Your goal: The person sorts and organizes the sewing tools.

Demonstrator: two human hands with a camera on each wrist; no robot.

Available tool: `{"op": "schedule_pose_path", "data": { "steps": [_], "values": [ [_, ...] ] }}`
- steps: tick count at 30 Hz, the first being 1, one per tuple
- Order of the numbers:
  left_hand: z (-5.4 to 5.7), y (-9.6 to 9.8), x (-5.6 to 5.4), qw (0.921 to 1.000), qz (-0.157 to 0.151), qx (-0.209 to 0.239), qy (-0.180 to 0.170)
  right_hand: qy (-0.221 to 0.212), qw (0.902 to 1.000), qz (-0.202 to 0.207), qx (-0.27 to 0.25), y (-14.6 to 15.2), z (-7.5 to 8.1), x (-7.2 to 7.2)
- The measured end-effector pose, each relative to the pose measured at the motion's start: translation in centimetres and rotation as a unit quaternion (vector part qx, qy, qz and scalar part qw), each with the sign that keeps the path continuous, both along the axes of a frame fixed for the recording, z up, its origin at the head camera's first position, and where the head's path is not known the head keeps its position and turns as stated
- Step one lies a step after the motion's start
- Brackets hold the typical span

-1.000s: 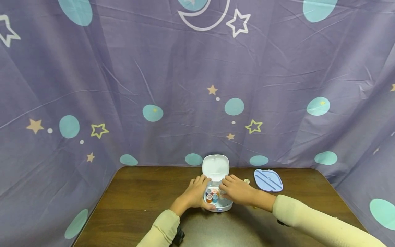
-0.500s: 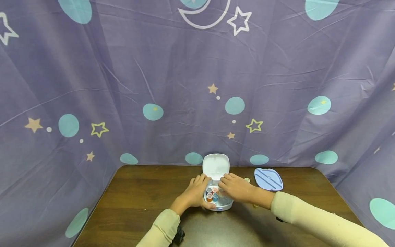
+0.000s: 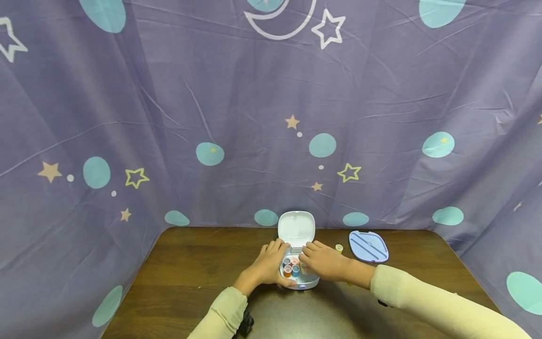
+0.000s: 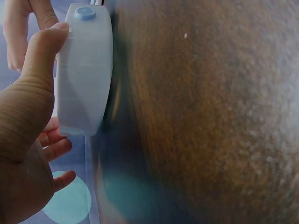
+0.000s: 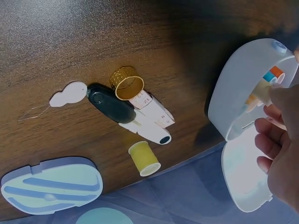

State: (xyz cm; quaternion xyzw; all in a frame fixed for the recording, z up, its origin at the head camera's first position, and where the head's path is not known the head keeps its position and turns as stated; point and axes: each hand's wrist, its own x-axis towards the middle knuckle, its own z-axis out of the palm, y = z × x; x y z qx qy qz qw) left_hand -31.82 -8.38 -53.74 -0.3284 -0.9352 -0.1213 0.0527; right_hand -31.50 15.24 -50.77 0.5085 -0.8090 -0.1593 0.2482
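A white sewing-kit box (image 3: 312, 284) stands on the table with its white lid (image 3: 296, 228) raised at the back. Gripping its left side is my left hand (image 3: 267, 264), with the thumb at the front wall near the pale-blue button (image 4: 85, 13). My right hand (image 3: 323, 262) reaches over the right half and pinches a cream thread spool (image 5: 263, 92) inside the box. Several more spools sit upright to the left, among them an orange spool (image 3: 287, 271) and a blue spool (image 3: 295, 270). The fingers partly hide the cream spool.
Right of the box lie a yellow thread spool (image 5: 144, 158), a gold thimble (image 5: 127, 85), a folded tape measure (image 5: 156, 111), a dark green and white tool (image 5: 111, 102) and a needle threader (image 5: 70, 94). A light-blue tray (image 3: 368, 247) rests farther right. A purple curtain (image 3: 237, 188) hangs behind.
My right hand has shifted only slightly over the right half of the box. The left hand and the box stay in place.
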Motion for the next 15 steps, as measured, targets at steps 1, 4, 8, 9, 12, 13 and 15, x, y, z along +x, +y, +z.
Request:
{"op": "schedule_pose_path", "data": {
  "steps": [1,4,8,9,12,13,15],
  "values": [
    [-0.02,0.00,0.00,1.0000,0.000,0.000,0.000,0.001,1.0000,-0.002,0.001,-0.02,-0.07,-0.05],
    [-0.08,0.00,-0.03,1.0000,0.000,0.000,0.000,0.002,1.0000,-0.005,0.001,-0.04,-0.17,-0.13],
    [-0.12,-0.01,-0.10,1.0000,0.000,0.000,0.001,0.001,1.0000,-0.004,-0.005,-0.07,-0.24,-0.18],
    [-0.11,0.01,-0.10,1.0000,0.000,-0.001,0.001,0.001,1.0000,-0.003,-0.007,-0.08,-0.28,-0.17],
    [-0.15,0.02,-0.12,1.0000,-0.001,0.000,-0.001,0.002,0.9999,0.001,-0.011,-0.13,-0.50,-0.16],
    [-0.16,0.02,-0.12,1.0000,-0.001,0.000,-0.002,0.003,0.9999,0.003,-0.012,-0.16,-0.57,-0.17],
    [-0.13,0.02,-0.09,1.0000,-0.001,0.000,-0.004,0.005,0.9999,0.004,-0.012,-0.21,-0.70,-0.13]
  ]
}}
